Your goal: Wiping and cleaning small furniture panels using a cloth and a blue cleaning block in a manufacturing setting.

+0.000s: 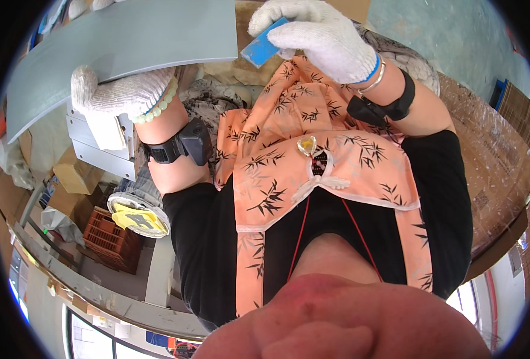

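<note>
My left hand (124,96), in a white knit glove, is closed on the near edge of a smooth grey panel (157,36). Its thumb shows along that edge, while the panel hides the other fingers. White-gloved fingertips (79,7) appear at the panel's far edge; whose they are I cannot tell. A blue rectangular block (264,45) with a dusty face is pinched between thumb and fingers of my right hand (328,42), also gloved in white. The block is held tilted just beside the panel's right end, apart from it in this view.
Below my left hand are light grey metal pieces (100,146). Cardboard boxes (76,173), a brown plastic crate (112,239) and a round container with a yellow top (138,216) stand at left. Brown cardboard sheeting (486,161) lies at right.
</note>
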Motion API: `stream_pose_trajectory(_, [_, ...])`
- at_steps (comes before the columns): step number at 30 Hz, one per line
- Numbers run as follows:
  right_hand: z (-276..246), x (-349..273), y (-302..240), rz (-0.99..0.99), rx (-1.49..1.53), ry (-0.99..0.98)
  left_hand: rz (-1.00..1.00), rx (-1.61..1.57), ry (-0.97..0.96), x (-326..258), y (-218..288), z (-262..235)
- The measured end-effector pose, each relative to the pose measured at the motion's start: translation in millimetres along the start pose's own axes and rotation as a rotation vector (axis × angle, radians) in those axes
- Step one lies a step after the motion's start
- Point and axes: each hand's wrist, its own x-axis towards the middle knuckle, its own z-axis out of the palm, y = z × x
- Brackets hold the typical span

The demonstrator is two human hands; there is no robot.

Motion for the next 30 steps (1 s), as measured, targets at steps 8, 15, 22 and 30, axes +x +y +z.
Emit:
stream_pose_trajectory(8, [1, -1, 1, 0.0, 0.027, 0.0, -0.035, -0.092, -0.025, -3, 1, -4])
stream_pose_trajectory(15, [2, 0, -2, 0.013, -0.026, 0.018, 0.061, 0.027, 0.125, -5, -2, 8])
stream_pose_trajectory(22, [4, -1, -4, -0.069, -0.211, -0.013, -0.032, -0.062, 0.02, -2, -2, 0])
stream_pose_trajectory(30, [1, 0, -5, 0.002, -0.116, 0.029, -0.11, -0.182, -0.077, -3, 2, -3])
